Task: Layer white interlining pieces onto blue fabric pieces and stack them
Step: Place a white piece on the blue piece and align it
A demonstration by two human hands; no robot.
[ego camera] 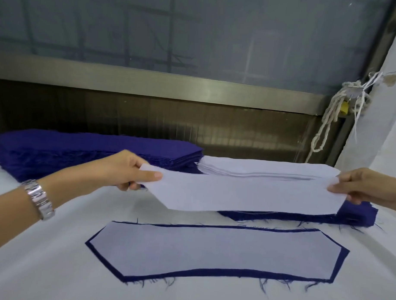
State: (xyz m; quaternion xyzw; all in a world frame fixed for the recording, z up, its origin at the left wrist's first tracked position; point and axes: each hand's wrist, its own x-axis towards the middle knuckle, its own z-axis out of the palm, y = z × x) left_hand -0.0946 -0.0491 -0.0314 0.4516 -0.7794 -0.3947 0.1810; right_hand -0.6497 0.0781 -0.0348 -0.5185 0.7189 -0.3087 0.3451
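Observation:
A long white interlining piece hangs in the air above the table. My left hand pinches its left end and my right hand pinches its right end. Under its right half lies a blue fabric piece, mostly hidden. Nearer to me a finished pair lies flat: a white interlining on a blue piece whose border shows all round. Behind the held piece sits a stack of white interlining. A tall stack of blue pieces stands at the back left.
A white cloth covers the table. A metal rail runs behind the stacks. At the right a knotted white cord hangs beside a pale draped sheet. A metal watch sits on my left wrist.

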